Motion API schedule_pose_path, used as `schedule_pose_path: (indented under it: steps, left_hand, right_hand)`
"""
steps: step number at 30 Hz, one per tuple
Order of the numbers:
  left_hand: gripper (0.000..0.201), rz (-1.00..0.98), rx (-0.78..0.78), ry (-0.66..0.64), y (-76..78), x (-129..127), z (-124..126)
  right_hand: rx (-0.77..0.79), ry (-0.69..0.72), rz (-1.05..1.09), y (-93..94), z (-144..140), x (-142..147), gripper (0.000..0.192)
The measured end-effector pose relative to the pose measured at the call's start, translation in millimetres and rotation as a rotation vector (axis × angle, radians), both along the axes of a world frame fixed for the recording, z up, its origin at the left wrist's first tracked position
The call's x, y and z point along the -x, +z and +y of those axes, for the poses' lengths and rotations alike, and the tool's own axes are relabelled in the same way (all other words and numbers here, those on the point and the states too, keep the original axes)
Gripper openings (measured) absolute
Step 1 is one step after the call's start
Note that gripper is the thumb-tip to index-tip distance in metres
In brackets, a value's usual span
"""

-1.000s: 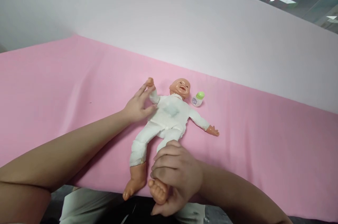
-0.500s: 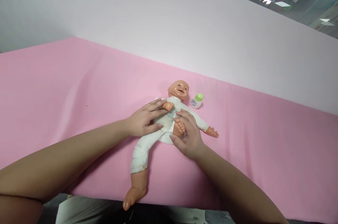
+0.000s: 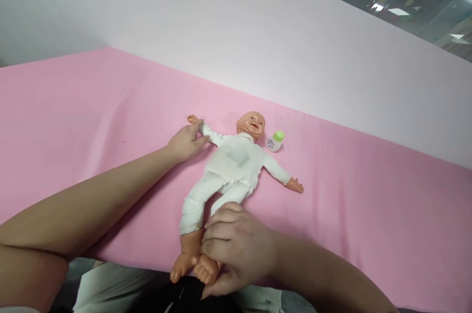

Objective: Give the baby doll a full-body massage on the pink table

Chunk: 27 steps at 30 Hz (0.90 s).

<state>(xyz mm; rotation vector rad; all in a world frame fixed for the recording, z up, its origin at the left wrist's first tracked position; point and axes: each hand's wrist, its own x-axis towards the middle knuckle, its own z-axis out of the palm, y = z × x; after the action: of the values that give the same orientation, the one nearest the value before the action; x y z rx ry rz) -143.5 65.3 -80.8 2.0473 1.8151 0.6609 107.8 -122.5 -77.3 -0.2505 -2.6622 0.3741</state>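
Note:
A baby doll (image 3: 232, 165) in a white suit lies on its back on the pink cloth (image 3: 73, 121), head toward the wall, arms spread. My left hand (image 3: 186, 142) holds the doll's outstretched arm near its wrist, pressing it to the cloth. My right hand (image 3: 236, 249) is closed around one doll leg at the ankle, by the cloth's front edge, with the foot poking out under my fingers. The other doll leg lies straight beside it.
A small white bottle with a green cap (image 3: 275, 140) stands right of the doll's head. A pale wall (image 3: 258, 47) runs behind the pink surface. My lap shows below the front edge.
The doll's arm and leg were folded onto its chest half a second ago; now my left hand has stretched the arm out and my right hand has pulled the leg straight toward me.

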Motion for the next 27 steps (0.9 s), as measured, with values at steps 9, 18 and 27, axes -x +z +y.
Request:
schedule_pose_path:
  steps: [9, 18, 27]
  left_hand:
    - [0.095, 0.122, 0.034, 0.043, -3.9, 0.4, 2.1]
    - [0.075, 0.099, -0.328, -0.125, -1.2, -8.0, -21.7]
    - [0.058, 0.000, -0.199, -0.500, 7.9, -33.9, -57.9]
  right_hand:
    - [-0.094, -0.044, -0.192, 3.9, -3.6, -3.8, 0.051]
    - [-0.145, -0.397, 0.263, 17.7, 24.9, -23.0, 0.014]
    - [0.228, -1.155, -0.099, 16.9, 70.8, -55.5, 0.064]
